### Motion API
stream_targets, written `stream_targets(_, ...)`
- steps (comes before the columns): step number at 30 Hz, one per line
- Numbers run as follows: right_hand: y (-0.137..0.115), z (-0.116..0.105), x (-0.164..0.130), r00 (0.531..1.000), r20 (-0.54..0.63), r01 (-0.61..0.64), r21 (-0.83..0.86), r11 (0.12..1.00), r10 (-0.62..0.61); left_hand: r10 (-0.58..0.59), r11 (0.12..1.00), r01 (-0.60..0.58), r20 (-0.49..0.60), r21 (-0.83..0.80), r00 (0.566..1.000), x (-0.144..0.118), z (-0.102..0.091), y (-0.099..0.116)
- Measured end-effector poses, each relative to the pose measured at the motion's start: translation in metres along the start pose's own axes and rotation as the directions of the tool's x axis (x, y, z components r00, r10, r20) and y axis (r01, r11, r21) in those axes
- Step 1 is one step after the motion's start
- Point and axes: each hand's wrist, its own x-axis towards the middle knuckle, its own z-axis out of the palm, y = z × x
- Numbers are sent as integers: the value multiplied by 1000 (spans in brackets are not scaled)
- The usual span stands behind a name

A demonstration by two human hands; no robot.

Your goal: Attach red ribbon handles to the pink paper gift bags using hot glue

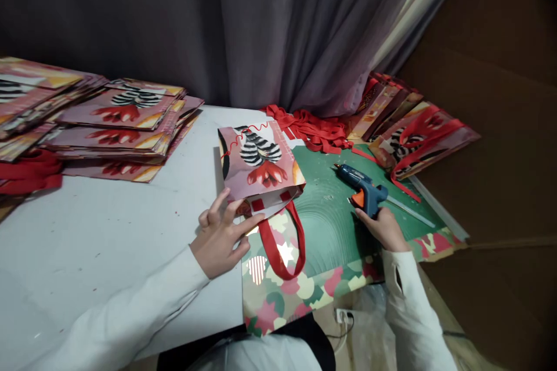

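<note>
A pink paper gift bag [265, 153] printed with a zebra-striped figure and a red flower lies flat in the middle of the table. Its mouth faces me, slightly parted, and a red ribbon handle [278, 264] loops out toward the front edge. My left hand [221, 237] rests at the mouth's left side, fingers spread and touching the bag's edge. To the right, my right hand [385, 229] is wrapped round the grip of a blue glue gun [368, 190] with an orange trigger. Its nozzle points up and left over the green mat [324, 208], and a clear glue stick [411, 211] trails from its back.
Stacks of similar flat bags [126, 122] stand at the left, with red ribbon [32, 171] beside them. More red ribbons [313, 127] are heaped behind the mat. Handled bags [418, 136] lean at the back right, near a brown cardboard wall [496, 145]. A grey curtain [256, 29] hangs behind.
</note>
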Motion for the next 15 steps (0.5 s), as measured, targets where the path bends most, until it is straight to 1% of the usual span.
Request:
stream_targets(2, -3, -5, 13, 990, 125, -85, 191, 978, 62, 9, 1000, -9, -6, 20, 1000, 1, -1, 1)
stream_targets(3, -5, -9, 17, 981, 176, -123, 252, 960, 79, 13, 1000, -13, -10, 26, 1000, 1, -2, 1)
stream_targets(5, -8, -16, 20, 961, 262, -180, 332, 926, 92, 17, 999, -17, -12, 35, 1000, 2, -3, 2)
stream_targets(7, -7, -20, 15, 945, 316, -227, 427, 876, 91, 16, 999, -16, -7, 43, 1000, 2, -4, 2)
stream_targets(8, -6, -20, 9, 945, 320, -232, 487, 842, 75, 19, 999, -18, -2, 47, 1000, 2, -4, 2)
stream_targets(10, -1, -17, -10, 958, 287, -202, 637, 744, 14, 15, 999, -15, 0, 49, 1000, 2, -3, 1)
stream_targets(12, 5, -12, -34, 970, 234, -149, 781, 606, -63, 15, 999, -15, -5, 43, 1000, 1, -2, 1)
stream_targets(14, 12, -9, -57, 957, 240, -127, 849, 513, -160, 16, 999, -16, -12, 33, 1000, 1, -1, 1)
stream_targets(15, 16, -9, -67, 940, 264, -123, 854, 505, -217, 18, 999, -18, -16, 30, 1000, 0, 0, 2)
